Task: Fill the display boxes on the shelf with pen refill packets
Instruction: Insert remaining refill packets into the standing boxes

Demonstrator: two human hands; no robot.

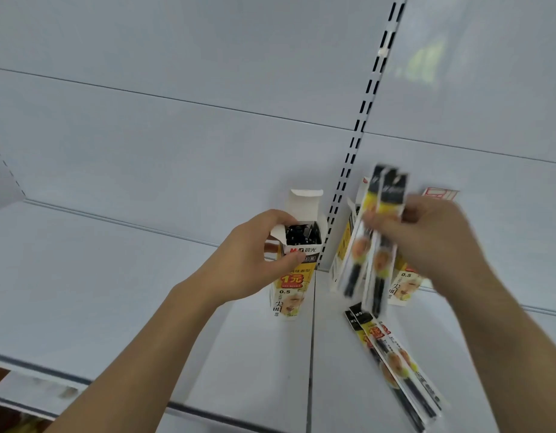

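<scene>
A white shelf [114, 292] is carrying everything, and an open display box [294, 276] is standing upright near its back wall. The left hand [255, 254] is gripping this box near its top, thumb across the front; dark refill ends are showing inside. Right of the box, the right hand [426, 242] is pinching a few blurred refill packets [380, 245] in front of a second box [405, 285]. Nearer the shelf's front edge than that, loose packets [392, 360] are lying flat

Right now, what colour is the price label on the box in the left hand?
Red, on a yellow band of the box, clearest in the head view.
</scene>
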